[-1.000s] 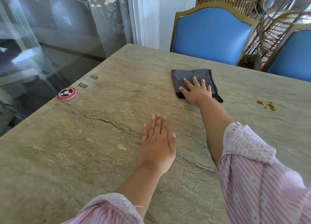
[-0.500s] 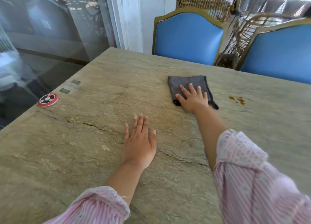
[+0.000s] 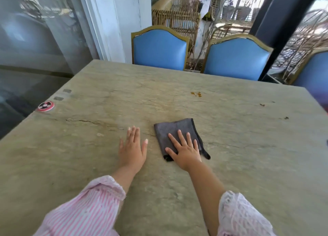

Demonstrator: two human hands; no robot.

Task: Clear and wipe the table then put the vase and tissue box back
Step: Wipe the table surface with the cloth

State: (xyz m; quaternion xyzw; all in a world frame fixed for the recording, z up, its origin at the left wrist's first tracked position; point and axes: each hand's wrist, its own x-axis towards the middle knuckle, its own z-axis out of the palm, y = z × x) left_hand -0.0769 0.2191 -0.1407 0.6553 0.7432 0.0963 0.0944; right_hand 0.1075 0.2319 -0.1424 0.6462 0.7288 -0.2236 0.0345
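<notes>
Dragging the grey cloth (image 3: 174,129) back nearer, the right hand (image 3: 184,151) presses it flat-fingered beside the flat, empty left hand (image 3: 132,148); the brown stain (image 3: 196,94) beyond stays unwiped.

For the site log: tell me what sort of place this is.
Probably a cafe or restaurant: a round call button at the edge of the stone table, matching blue padded chairs along its far side, wicker furniture beyond.
</notes>
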